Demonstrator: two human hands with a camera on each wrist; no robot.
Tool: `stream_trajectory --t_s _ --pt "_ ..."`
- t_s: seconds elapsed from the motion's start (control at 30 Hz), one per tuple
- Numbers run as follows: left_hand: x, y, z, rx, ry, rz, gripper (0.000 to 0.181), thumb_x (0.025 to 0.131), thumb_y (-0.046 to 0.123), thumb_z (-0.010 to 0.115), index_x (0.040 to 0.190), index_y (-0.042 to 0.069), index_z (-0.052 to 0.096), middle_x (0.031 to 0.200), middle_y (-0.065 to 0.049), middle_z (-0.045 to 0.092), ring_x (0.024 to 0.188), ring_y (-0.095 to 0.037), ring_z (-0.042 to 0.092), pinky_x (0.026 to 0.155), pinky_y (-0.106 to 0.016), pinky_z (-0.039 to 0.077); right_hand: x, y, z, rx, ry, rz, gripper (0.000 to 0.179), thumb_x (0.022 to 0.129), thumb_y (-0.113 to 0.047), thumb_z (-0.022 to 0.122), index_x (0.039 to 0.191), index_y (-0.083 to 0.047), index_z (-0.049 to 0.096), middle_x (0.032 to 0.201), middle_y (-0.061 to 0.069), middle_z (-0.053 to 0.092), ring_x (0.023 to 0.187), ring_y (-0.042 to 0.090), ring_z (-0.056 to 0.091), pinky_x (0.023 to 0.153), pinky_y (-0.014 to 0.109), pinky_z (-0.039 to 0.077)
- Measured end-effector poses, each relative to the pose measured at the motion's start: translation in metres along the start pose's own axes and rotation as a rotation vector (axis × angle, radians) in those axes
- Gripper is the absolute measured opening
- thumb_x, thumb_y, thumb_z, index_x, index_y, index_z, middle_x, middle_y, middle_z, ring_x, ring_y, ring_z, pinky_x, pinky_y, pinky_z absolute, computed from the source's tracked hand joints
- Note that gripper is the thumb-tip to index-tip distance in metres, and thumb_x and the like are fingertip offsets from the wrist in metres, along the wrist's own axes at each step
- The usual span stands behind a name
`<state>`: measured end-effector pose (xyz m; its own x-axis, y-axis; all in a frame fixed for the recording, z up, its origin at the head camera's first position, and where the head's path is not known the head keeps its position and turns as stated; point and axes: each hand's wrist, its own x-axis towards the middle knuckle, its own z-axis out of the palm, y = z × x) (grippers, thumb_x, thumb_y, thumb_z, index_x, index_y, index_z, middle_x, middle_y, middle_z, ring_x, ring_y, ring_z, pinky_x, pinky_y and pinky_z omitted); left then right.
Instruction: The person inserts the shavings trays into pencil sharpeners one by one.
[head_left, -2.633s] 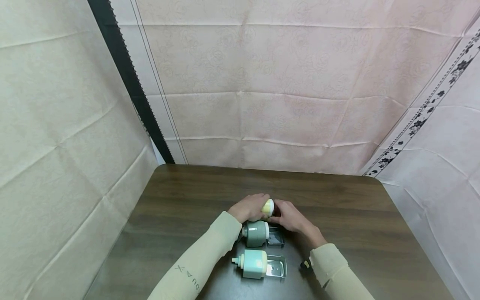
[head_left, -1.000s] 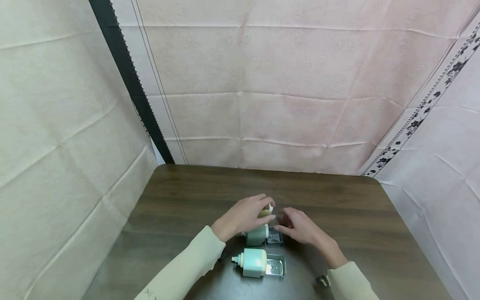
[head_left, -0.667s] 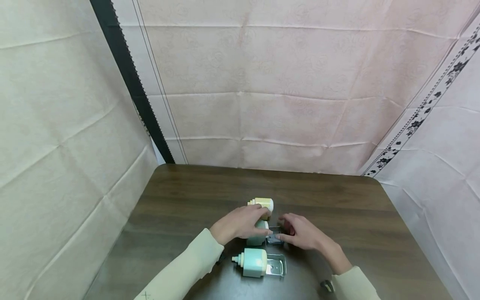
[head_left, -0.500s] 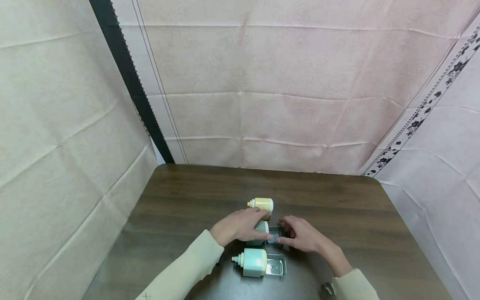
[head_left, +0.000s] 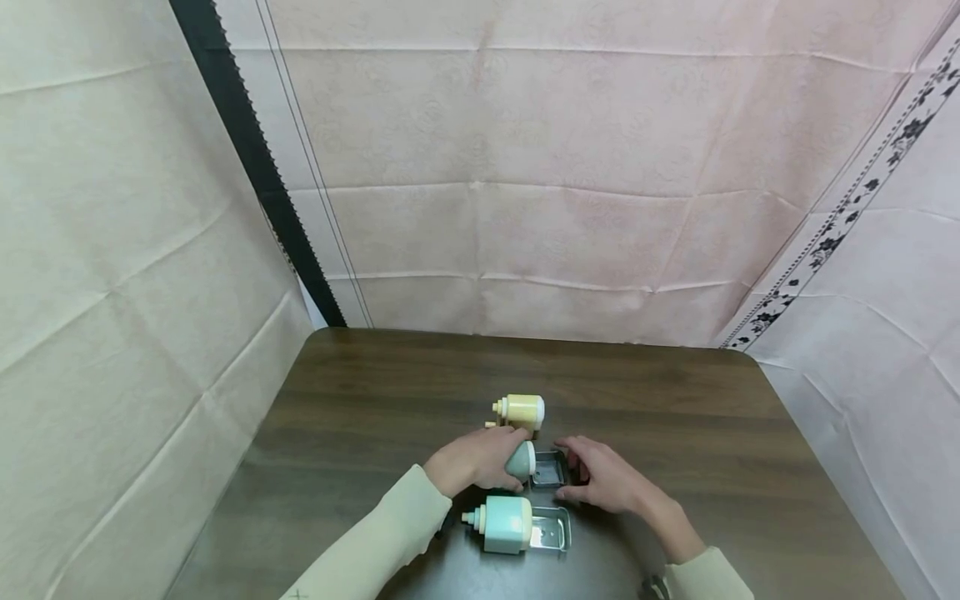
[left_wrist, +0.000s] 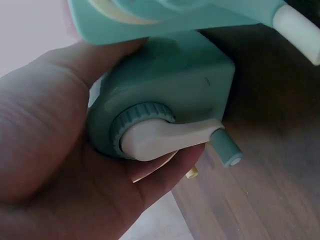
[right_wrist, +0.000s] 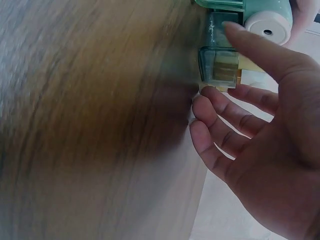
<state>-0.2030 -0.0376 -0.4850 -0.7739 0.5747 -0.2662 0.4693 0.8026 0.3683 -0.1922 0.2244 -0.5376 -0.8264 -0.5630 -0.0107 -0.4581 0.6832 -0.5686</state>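
Three hand-crank pencil sharpeners stand in a column on the table. My left hand [head_left: 480, 460] grips the middle grey-green pencil sharpener [head_left: 522, 461]; in the left wrist view fingers and thumb lie round its body [left_wrist: 200, 90], beside its white crank [left_wrist: 170, 139]. A clear drawer [head_left: 549, 471] sticks out of its right side. My right hand [head_left: 603, 475] is at that drawer's end, thumb and fingers spread apart and loosely bent; whether they touch it I cannot tell. The yellow pencil sharpener [head_left: 523, 410] is behind, the mint one [head_left: 506, 525] in front.
The mint sharpener has its clear drawer [head_left: 551, 529] out to the right. No drawer shows out on the yellow one in the head view. The brown wooden table [head_left: 360, 400] ends at pale cloth hangings [head_left: 480, 208] behind and at both sides.
My left hand has let go of the yellow sharpener and moved nearer to me, onto the grey-green one. The right hand has also come nearer, from the yellow sharpener to the middle drawer.
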Motion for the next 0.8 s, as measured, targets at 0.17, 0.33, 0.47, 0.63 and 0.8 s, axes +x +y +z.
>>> stream_trajectory --t_s 0.17,0.33,0.47,0.63,0.8 --pt "0.0039 -0.0022 0.0013 0.006 0.006 0.028 0.057 0.087 0.036 0.091 0.133 0.022 0.060 0.117 0.005 0.066 0.100 -0.011 0.063 0.086 -0.035 0.056 0.0020 -0.0038 -0.0016 -0.007 -0.016 0.011 0.066 0.087 -0.026 0.090 0.141 -0.004 0.060 0.100 -0.003 0.060 0.086 0.012 0.057 0.073 0.030 0.051" --pt "0.0050 -0.0045 0.0020 0.019 0.011 0.058 0.050 0.089 0.036 0.088 0.128 0.024 0.060 0.113 0.009 0.065 0.094 -0.008 0.061 0.084 -0.033 0.055 0.0026 -0.0050 -0.0020 0.000 -0.020 0.020 0.056 0.088 -0.022 0.089 0.133 -0.004 0.063 0.098 -0.002 0.060 0.085 0.014 0.057 0.072 0.030 0.051" --pt "0.0047 -0.0060 0.0045 0.040 0.027 0.077 0.047 0.090 0.038 0.088 0.124 0.024 0.060 0.110 0.010 0.065 0.092 -0.007 0.060 0.083 -0.031 0.055 0.0029 -0.0047 0.0001 0.016 -0.019 0.034 0.053 0.088 -0.023 0.089 0.130 -0.006 0.064 0.096 -0.002 0.060 0.084 0.015 0.058 0.071 0.029 0.051" --pt "0.0034 -0.0060 0.0048 0.050 0.039 0.088 0.046 0.090 0.037 0.088 0.122 0.023 0.060 0.109 0.009 0.064 0.093 -0.007 0.060 0.084 -0.031 0.054 0.0036 -0.0047 0.0025 0.031 -0.008 0.033 0.053 0.087 -0.025 0.090 0.129 -0.004 0.064 0.094 -0.002 0.062 0.082 0.015 0.059 0.070 0.029 0.052" --pt "0.0021 -0.0061 0.0046 0.045 0.036 0.091 0.046 0.089 0.038 0.088 0.122 0.023 0.059 0.109 0.009 0.064 0.092 -0.007 0.059 0.083 -0.030 0.053 0.0064 -0.0054 0.0045 0.024 -0.007 0.034 0.055 0.087 -0.027 0.090 0.129 -0.003 0.064 0.094 -0.003 0.062 0.082 0.014 0.059 0.070 0.029 0.052"
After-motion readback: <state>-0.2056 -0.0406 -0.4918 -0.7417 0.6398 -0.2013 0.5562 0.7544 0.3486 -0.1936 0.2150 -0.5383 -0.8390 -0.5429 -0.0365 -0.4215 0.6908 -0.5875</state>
